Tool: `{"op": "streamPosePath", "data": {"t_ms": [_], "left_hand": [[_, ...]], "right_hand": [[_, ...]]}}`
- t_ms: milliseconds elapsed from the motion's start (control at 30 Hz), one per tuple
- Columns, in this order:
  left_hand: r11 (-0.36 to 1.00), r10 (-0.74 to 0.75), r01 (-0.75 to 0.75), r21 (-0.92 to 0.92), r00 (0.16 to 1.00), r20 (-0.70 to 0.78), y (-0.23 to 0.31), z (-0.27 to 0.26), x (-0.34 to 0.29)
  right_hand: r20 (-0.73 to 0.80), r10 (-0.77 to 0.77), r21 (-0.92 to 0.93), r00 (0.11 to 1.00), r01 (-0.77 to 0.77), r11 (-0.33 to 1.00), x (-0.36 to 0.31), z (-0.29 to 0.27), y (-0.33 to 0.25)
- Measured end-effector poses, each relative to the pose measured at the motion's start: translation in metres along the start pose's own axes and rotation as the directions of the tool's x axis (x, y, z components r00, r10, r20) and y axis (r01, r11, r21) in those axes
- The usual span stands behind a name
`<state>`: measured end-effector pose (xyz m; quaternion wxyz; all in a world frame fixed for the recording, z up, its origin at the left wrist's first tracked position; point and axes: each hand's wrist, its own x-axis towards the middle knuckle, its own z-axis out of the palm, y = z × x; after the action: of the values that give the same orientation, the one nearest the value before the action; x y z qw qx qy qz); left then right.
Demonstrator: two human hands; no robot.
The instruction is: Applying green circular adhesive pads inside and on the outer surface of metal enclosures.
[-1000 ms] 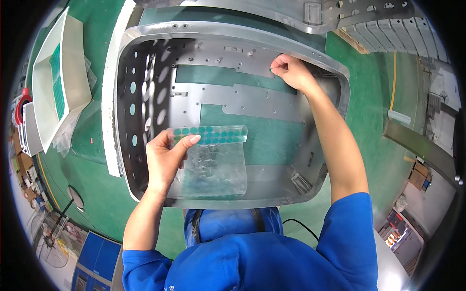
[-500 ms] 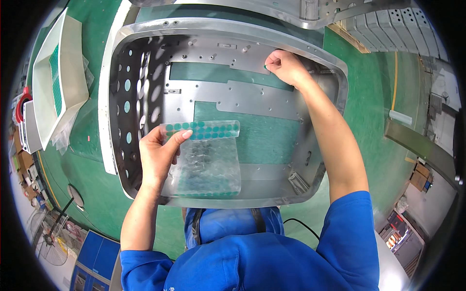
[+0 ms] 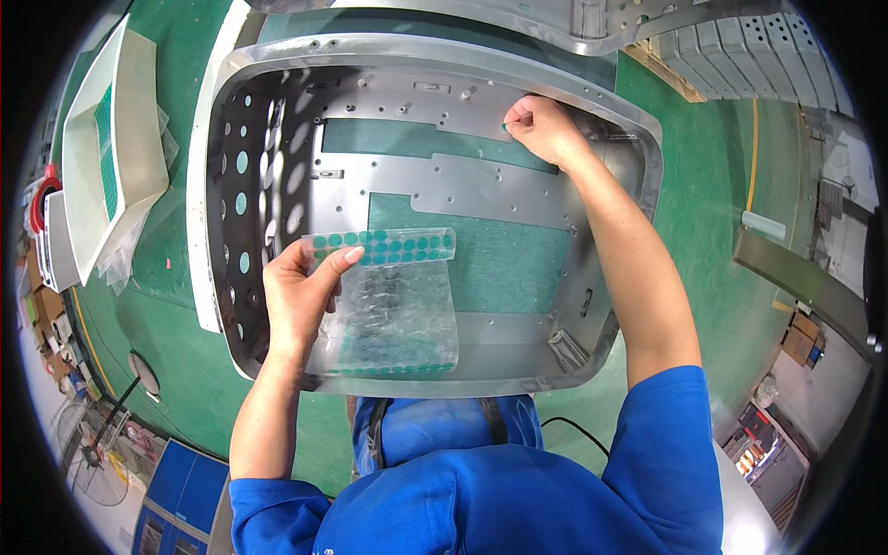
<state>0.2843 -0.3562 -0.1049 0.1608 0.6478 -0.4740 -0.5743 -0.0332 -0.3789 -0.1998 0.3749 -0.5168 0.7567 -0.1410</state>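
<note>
My left hand [image 3: 301, 291] pinches a clear sheet of round green stickers [image 3: 407, 248] between thumb and fingers. The sheet's top edge is folded over, and its lower part hangs down above the near side of a grey metal housing [image 3: 481, 190]. At the housing's far right, my right hand [image 3: 544, 128] is closed in a pinch against the inner panel. A small green sticker [image 3: 507, 127] shows at its fingertips; most of the sticker is hidden by the fingers. Studs and small holes dot the panel, and two large cutouts show green through them.
A white bin [image 3: 81, 157] with a green dotted sheet in it stands at the left. Another metal housing [image 3: 555, 28] lies beyond the far rim. Stacked grey metal parts [image 3: 749, 57] stand at far right. A fan [image 3: 97, 462] is at lower left.
My left hand and the sticker sheet have shifted very slightly left. My right hand stays at the same spot on the panel.
</note>
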Motion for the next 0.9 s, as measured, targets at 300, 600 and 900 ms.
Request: {"op": "streamPosePath", "data": {"t_ms": [300, 600, 900], "left_hand": [[1.0, 0.004, -0.004, -0.012, 1.0, 0.01, -0.001, 0.0, 0.001], [1.0, -0.004, 0.004, -0.023, 1.0, 0.03, -0.002, 0.0, 0.002], [0.999, 0.015, -0.013, -0.038, 0.999, 0.051, -0.004, -0.001, 0.003]], "right_hand": [[-0.006, 0.004, -0.007, 1.0, -0.004, 1.0, 0.0, 0.0, 0.0], [-0.052, -0.021, -0.066, 0.998, 0.018, 0.998, -0.005, 0.002, -0.005], [-0.271, -0.292, -0.255, 0.917, 0.224, 0.941, -0.039, 0.016, -0.006]]}}
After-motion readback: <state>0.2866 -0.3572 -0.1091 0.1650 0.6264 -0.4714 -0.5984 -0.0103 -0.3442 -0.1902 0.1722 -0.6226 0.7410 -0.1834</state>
